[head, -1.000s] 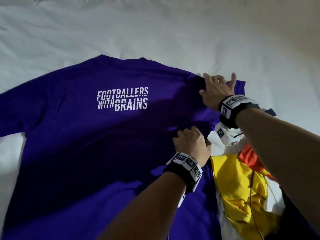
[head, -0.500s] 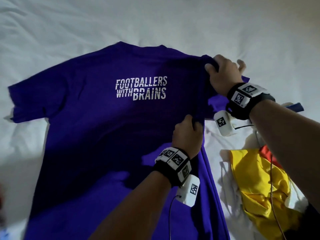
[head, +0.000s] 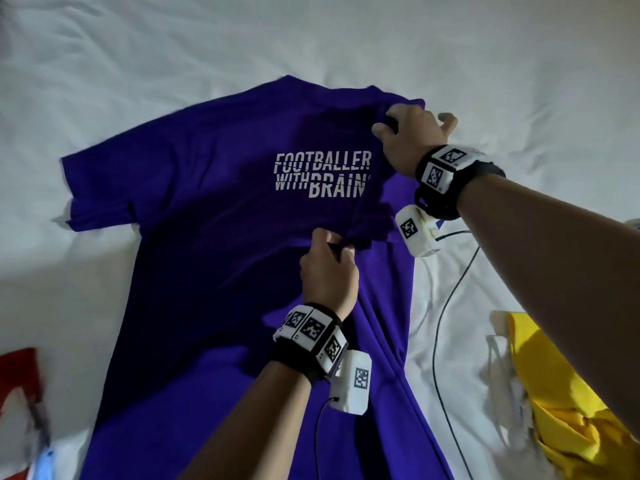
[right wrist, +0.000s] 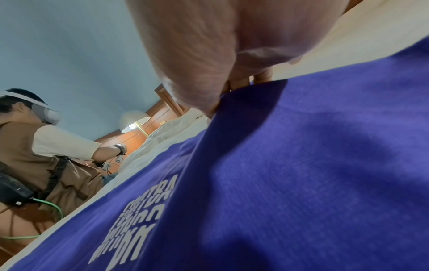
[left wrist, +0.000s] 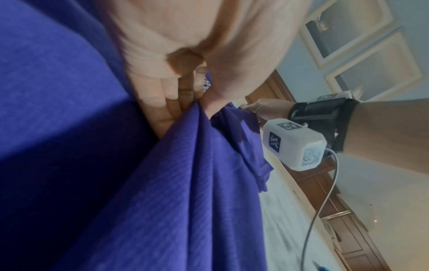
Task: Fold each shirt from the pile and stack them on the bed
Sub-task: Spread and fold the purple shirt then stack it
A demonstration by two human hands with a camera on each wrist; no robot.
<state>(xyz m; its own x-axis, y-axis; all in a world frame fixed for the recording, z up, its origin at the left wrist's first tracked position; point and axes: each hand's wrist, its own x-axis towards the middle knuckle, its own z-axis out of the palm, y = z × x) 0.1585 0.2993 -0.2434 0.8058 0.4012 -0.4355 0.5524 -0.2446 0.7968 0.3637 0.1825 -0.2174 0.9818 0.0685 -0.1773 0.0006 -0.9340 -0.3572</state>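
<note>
Head view: one purple shirt (head: 214, 258) lies print-up on the white bed (head: 138, 64), its long axis running from the collar at the far end toward the camera.
Two hands pinch its right side, lifted: the right hand (head: 412, 140) at the shoulder, the left hand (head: 327, 271) at mid-length. A yellow garment (head: 561, 393) lies at the right. Only the right wrist view shows a second person (right wrist: 34, 146) and a lit lamp (right wrist: 134, 122).
</note>
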